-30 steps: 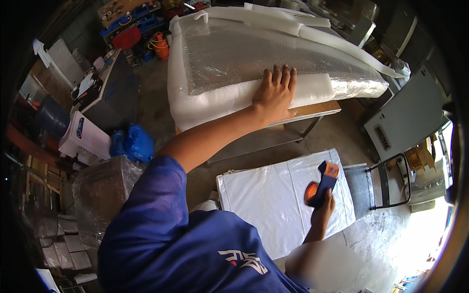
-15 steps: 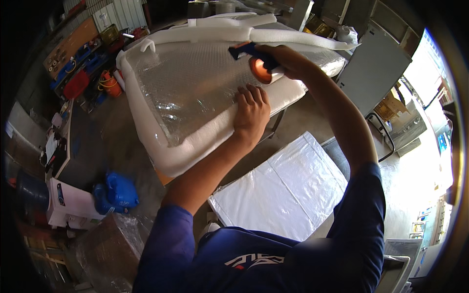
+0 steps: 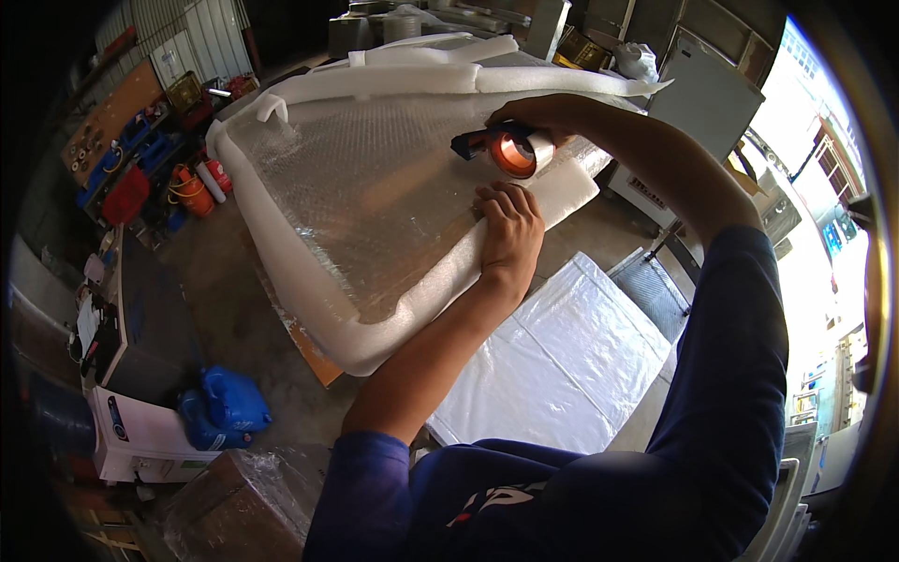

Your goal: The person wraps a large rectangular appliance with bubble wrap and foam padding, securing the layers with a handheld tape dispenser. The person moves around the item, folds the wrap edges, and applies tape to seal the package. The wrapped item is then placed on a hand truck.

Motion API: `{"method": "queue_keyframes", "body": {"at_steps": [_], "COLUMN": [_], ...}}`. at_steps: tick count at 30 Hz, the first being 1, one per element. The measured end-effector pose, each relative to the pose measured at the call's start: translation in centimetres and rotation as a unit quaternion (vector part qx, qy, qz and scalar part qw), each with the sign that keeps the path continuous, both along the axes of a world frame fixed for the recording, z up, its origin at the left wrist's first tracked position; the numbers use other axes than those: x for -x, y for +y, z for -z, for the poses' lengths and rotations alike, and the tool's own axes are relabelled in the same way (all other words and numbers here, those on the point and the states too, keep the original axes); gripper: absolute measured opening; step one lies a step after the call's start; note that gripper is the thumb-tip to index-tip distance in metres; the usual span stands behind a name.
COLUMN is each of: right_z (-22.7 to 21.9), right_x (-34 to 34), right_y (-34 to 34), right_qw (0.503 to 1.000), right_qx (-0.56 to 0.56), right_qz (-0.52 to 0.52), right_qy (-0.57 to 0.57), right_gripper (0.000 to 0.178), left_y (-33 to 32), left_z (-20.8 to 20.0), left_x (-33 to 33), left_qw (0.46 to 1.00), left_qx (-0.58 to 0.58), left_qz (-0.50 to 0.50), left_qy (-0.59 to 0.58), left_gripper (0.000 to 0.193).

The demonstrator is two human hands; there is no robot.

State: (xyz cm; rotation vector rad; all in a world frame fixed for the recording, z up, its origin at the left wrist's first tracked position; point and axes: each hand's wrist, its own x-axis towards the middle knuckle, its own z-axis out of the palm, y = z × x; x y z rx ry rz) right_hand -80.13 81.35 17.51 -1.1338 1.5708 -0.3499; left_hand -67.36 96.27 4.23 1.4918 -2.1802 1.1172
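Observation:
A large flat panel wrapped in clear bubble wrap point(image 3: 375, 187) lies before me, its rim lined with thick white foam strips. My left hand point(image 3: 510, 225) grips the near foam strip point(image 3: 440, 286), fingers curled over its inner edge. Just beyond it, my right hand point(image 3: 543, 122) is closed around a tape gun point(image 3: 513, 155) with a dark body and an orange hub. The gun is held above the panel, close to the end of the near strip. Much of the right hand's grip is hidden behind the gun.
A white-wrapped flat package point(image 3: 562, 356) lies below the panel's near side. Blue jugs point(image 3: 229, 403) stand at the lower left beside a white box-like unit point(image 3: 145, 431). Further back are a cluttered tool bench point(image 3: 122, 192) and, right, a grey cabinet point(image 3: 707, 98).
The tape gun in my right hand has turned and moved slightly right and nearer. My left hand has shifted right and a little nearer along the foam. The whole view has shifted somewhat.

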Motion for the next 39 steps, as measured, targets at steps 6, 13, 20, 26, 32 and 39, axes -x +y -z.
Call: {"method": "queue_keyframes", "body": {"at_steps": [6,13,20,26,32,39], "right_z": [-1.8,-3.2,-1.5,2.5,19.7,29.5], "right_x": [0.3,4.1,6.3,9.6,10.2,4.4], "right_y": [1.4,5.8,12.6,23.4,25.3,17.8], "right_qw": [0.999,1.000,0.990,0.975,0.905,0.825], "right_qx": [-0.037,-0.012,0.128,0.213,0.360,0.424], "right_qz": [-0.005,0.006,-0.009,0.058,0.190,0.225], "right_qy": [0.019,-0.007,-0.060,0.003,-0.123,-0.299], "right_gripper": [0.025,0.026,0.026,0.059,0.052,0.050], "left_y": [-0.4,-0.4,-0.8,-0.4,-0.1,0.4], "left_z": [0.1,0.5,0.8,-0.4,-1.4,-2.3], "left_x": [0.2,0.9,0.7,0.5,-0.1,-0.6], "left_qw": [1.000,0.999,1.000,0.999,0.998,0.992], "left_qx": [0.000,0.029,-0.005,-0.042,-0.065,-0.120], "left_qz": [0.001,0.005,-0.005,0.001,0.015,0.023], "left_qy": [-0.005,0.014,0.005,0.016,-0.001,-0.013], "left_gripper": [0.043,0.043,0.060,0.079,0.091,0.102]}}
